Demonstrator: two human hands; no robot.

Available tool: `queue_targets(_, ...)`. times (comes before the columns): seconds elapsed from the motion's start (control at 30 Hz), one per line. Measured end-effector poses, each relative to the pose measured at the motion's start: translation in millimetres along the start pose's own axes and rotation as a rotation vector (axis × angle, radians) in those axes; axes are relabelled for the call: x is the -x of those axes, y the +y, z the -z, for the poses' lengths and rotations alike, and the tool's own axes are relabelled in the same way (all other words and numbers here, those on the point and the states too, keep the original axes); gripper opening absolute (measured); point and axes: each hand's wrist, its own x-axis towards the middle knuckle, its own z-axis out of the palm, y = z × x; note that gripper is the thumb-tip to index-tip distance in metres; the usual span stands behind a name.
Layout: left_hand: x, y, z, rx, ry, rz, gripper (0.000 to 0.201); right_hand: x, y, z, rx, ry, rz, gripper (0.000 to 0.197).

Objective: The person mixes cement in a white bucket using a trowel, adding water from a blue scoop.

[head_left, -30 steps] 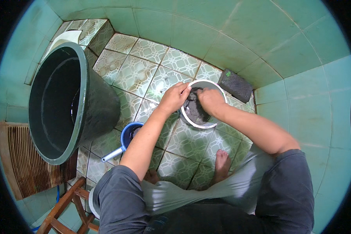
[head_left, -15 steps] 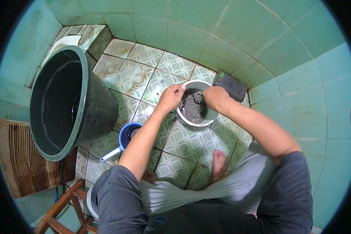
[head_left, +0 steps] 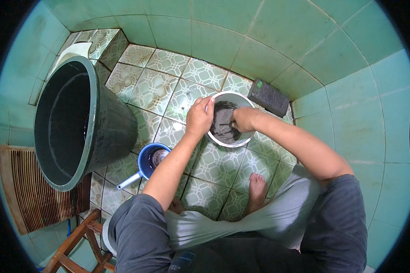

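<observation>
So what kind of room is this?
Probably a bathroom or washing room: the walls are covered in green tiles, and a big dark green tub and a blue dipper with a handle are there.

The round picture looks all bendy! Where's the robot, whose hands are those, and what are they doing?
There's no robot here, just a person. A camera worn on their head looks down, and its very wide lens bends straight lines near the edge. The bare left hand holds the rim of a round white bucket. The bare right hand reaches inside, its fingers in soft grey mush; I can't tell whether they grip anything. The bucket stands on a floor of patterned pale-green tiles. Also there are a blue dipper with a long handle, a big dark-green tub, and, by the wall, a black rectangular block.
</observation>
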Motion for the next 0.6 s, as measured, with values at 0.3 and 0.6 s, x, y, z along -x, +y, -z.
queue_targets(0.3, -3.5, -0.1, -2.4, 0.010, -0.003, -0.024, 0.029, -11.8, -29.4, 1.1, 0.224, 0.064, 0.070, 0.023)
queue_targets(0.6, -0.6, -4.1, 0.8, 0.024, 0.007, -0.010, 0.029, 7.1, -26.6, 32.8, 0.239, 0.025, -0.034, 0.022)
